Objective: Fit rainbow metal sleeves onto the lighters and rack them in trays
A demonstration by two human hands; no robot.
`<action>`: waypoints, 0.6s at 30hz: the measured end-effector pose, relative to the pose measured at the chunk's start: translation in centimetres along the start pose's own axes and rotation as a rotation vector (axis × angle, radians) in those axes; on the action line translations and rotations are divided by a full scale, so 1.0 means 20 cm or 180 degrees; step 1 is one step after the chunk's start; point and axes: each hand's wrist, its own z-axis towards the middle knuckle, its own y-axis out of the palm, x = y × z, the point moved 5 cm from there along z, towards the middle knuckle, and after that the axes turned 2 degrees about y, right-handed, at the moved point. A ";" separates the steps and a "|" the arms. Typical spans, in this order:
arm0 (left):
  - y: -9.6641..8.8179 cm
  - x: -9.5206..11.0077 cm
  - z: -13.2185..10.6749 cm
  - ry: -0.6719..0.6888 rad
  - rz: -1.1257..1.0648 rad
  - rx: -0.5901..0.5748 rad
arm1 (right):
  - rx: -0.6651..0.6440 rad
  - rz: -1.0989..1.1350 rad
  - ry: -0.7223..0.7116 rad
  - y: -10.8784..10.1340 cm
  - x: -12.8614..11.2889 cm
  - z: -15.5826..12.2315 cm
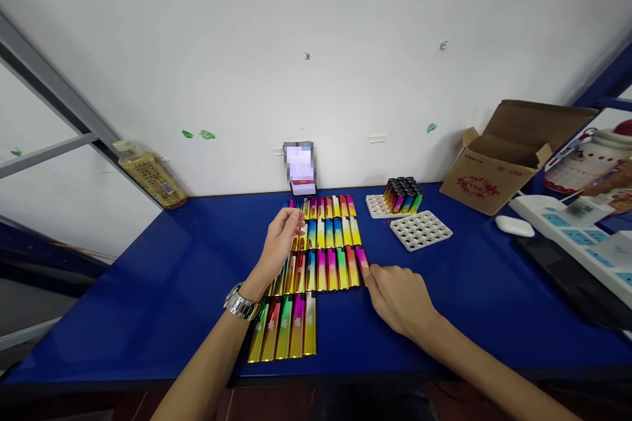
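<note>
Rows of shiny metallic-coloured lighters (326,270) lie side by side in front of me, several to a row. At the right end of the third row, my right hand (402,296) is closed with thumb and fingertips on the lower end of a magenta-and-gold lighter (362,259), which tilts slightly against the row. My left hand (276,247), with a metal watch (241,302) on its wrist, is over the left part of the upper rows. Its fingers are curled together, and whatever is between them is hidden. Below it is a shorter front row (284,329).
Upright lighters (403,195) stand in a white holed tray (378,206), with another holed tray (421,230) beside it. A phone (301,168) leans on the wall. An open carton (486,171), white case (515,225) and power strip (567,230) are right; a bottle (151,174) is left.
</note>
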 end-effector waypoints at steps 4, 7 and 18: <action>-0.01 0.00 0.00 0.0004 0.0063 -0.0029 | 0.0034 -0.0113 -0.0108 0.00 -0.02 0.01; -0.01 -0.01 0.01 0.0030 0.0084 -0.0073 | 0.0096 -0.0095 -0.0147 -0.01 -0.01 0.01; 0.18 0.13 0.07 0.0558 0.1331 -0.0818 | 0.1548 -0.0207 -0.0739 -0.15 0.33 0.16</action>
